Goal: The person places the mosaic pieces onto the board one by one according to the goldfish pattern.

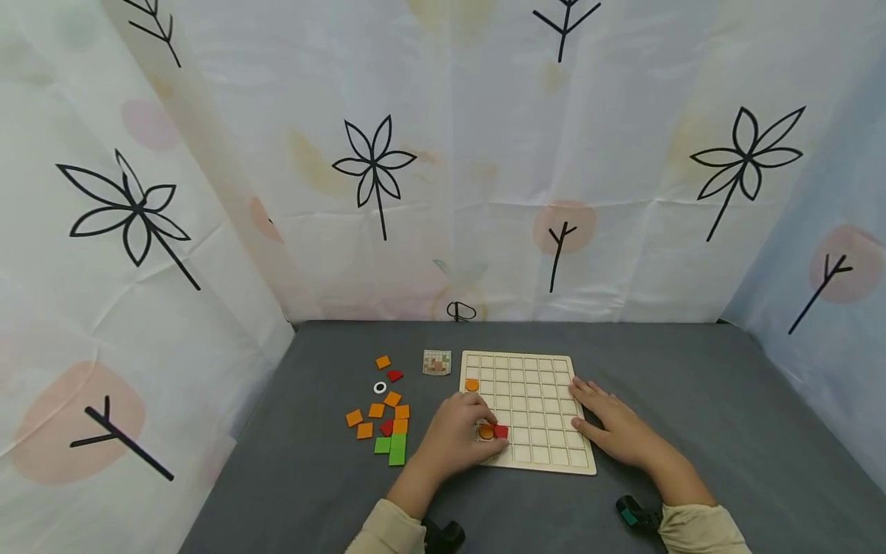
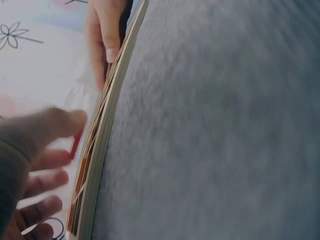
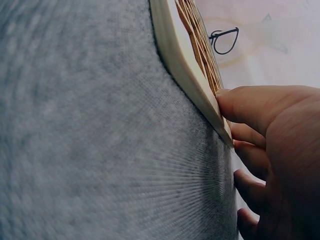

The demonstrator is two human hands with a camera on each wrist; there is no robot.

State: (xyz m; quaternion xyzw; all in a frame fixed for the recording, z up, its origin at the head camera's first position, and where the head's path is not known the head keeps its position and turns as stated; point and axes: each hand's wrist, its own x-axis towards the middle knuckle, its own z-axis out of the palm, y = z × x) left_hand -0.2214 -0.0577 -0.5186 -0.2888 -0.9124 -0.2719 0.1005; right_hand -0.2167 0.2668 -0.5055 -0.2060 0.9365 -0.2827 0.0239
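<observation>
A pale wooden grid board (image 1: 543, 408) lies on the grey table. Over its near left part is my left hand (image 1: 453, 432), which pinches a small red tile (image 2: 76, 144) between thumb and index finger, tilted above the board's edge in the left wrist view. Beneath those fingers, an orange tile (image 1: 487, 432) sits on the board, and another orange piece (image 1: 472, 385) lies near its upper left corner. Fingers extended, my right hand (image 1: 619, 427) rests along the board's right edge; in the right wrist view its thumb touches the rim.
Left of the board lie several loose tiles: orange squares (image 1: 376, 410), red pieces (image 1: 386, 427) and green ones (image 1: 398, 450). A black-and-white ring-shaped piece (image 1: 380, 388) is among them. A small patterned card (image 1: 437, 362) lies by the board's far left corner. Printed cloth (image 1: 484, 154) hangs behind.
</observation>
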